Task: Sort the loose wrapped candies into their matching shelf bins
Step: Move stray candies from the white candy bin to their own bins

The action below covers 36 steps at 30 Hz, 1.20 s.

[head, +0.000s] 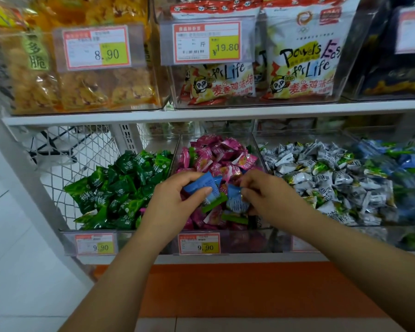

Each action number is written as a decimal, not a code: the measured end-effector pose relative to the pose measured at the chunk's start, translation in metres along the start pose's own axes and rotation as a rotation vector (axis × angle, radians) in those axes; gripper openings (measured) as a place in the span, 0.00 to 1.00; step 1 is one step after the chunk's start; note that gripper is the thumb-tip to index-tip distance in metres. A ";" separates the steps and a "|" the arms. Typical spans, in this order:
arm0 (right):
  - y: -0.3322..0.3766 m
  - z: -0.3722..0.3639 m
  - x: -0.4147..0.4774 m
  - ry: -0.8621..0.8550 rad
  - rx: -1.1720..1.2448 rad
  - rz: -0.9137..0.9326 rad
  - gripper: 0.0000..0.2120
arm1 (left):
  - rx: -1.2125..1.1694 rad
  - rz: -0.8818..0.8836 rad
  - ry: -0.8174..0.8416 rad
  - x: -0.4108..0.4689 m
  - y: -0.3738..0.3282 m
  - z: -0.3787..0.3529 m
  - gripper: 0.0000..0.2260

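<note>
Both my hands are over the middle bin of pink candies [216, 154]. My left hand [177, 200] grips a blue wrapped candy [203, 185] between thumb and fingers. My right hand [266, 190] pinches a second blue candy [235, 198] just to the right of the first. Green-edged stray wrappers [213, 204] lie among the pink ones under my hands. The green candy bin [120, 188] is to the left, the grey-white candy bin [326, 178] to the right, and a blue candy bin [403, 168] at the far right, blurred.
Clear bin fronts carry price tags [199, 244] along the lower shelf edge. The upper shelf [201, 113] holds boxes of snack bags [297, 56] close above the bins. A white wire rack side [65, 154] stands at the left. Orange base panel [225, 288] lies below.
</note>
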State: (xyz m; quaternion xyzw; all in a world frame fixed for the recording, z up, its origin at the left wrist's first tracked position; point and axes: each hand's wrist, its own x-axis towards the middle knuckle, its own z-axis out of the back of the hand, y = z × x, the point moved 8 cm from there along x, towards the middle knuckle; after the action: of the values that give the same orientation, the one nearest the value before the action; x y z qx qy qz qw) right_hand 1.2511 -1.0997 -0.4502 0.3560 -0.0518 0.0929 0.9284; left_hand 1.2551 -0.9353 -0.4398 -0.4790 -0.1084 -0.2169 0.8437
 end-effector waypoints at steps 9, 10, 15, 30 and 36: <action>-0.037 0.089 -0.037 -0.297 0.325 -0.074 0.07 | -0.154 -0.144 -0.114 0.006 -0.067 -0.049 0.07; -0.049 0.101 -0.046 -0.338 0.375 -0.084 0.07 | -0.163 -0.167 -0.098 0.010 -0.078 -0.066 0.07; -0.114 0.161 -0.103 -0.571 0.461 -0.144 0.06 | -0.182 -0.268 0.020 0.031 -0.133 -0.161 0.07; -0.249 0.237 -0.151 -0.485 -0.059 -0.359 0.22 | 0.414 -0.378 0.341 0.104 -0.193 -0.368 0.20; -0.208 0.221 -0.145 -0.533 -0.087 -0.211 0.14 | 0.324 -0.382 0.235 0.092 -0.181 -0.321 0.10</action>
State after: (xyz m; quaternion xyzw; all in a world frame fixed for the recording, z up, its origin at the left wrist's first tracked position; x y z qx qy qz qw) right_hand 1.1462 -1.4194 -0.4451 0.3313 -0.2605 -0.1035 0.9009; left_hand 1.2436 -1.3148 -0.4315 -0.2801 -0.1313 -0.4060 0.8599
